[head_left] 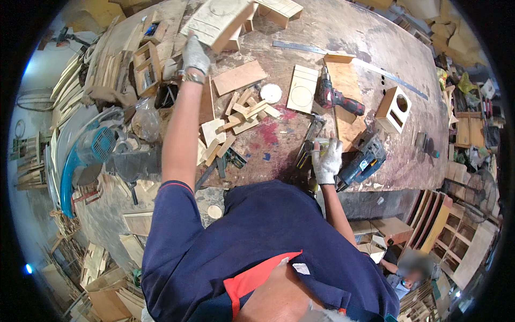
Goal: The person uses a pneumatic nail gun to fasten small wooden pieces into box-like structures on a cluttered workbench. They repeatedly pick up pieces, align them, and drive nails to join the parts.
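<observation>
My left hand, in a pale work glove, reaches to the far left of the bench and grips the near corner of a pale wooden box with a circle marked on top. Some of its fingers are hidden by the box. Close to the bench's near edge is my gloved right hand, palm partly up, thumb and fingers apart. Beside it on the left lies a metal clamp; a blue-and-black jigsaw lies on its right. Farther off, a cordless drill rests across a long plywood board.
On the bench lie wood offcuts, a round wooden disc, a marked panel, a box with cutouts and a metal ruler. A blue saw stands left. Another person is at lower right.
</observation>
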